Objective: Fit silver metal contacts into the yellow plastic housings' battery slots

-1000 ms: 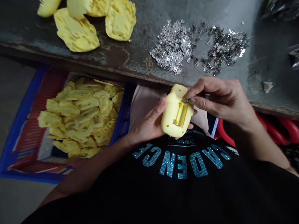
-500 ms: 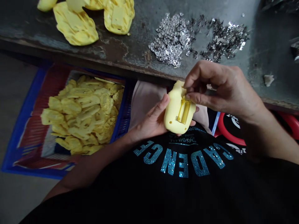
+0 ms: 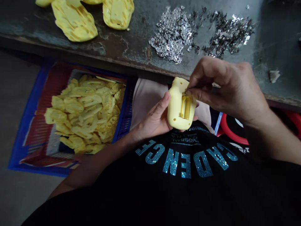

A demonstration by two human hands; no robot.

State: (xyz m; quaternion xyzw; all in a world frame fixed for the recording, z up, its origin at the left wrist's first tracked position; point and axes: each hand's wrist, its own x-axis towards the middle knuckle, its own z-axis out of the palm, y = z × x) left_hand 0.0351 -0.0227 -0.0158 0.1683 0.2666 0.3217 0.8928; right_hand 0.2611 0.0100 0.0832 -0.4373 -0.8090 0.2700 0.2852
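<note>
My left hand [image 3: 157, 116] grips a yellow plastic shell [image 3: 175, 108] from the left and beneath, its thumb along the near side. A rectangular battery compartment [image 3: 186, 106] is sunk into the shell, with a small metal spring at its lower end and screw holes around it. Thumb and forefinger of my right hand [image 3: 218, 81] are pinched together at the compartment's upper end. Whatever sits between those fingertips is hidden or too small to make out. On the bench above lie piles of small shiny metal contact plates [image 3: 174, 34].
A blue crate [image 3: 25, 138] at the left holds many yellow plastic shells [image 3: 87, 110]. More yellow shells [image 3: 72, 20] lie on the metal bench [image 3: 131, 44] at top left. A small pale scrap [image 3: 274, 76] rests on its right side. Red-rimmed round items [image 3: 231, 128] are below the bench.
The right fingertips have shifted slightly off the shell's top, uncovering a screw hole there. They stay pinched at the compartment's upper end. The camera view has shifted a little.
</note>
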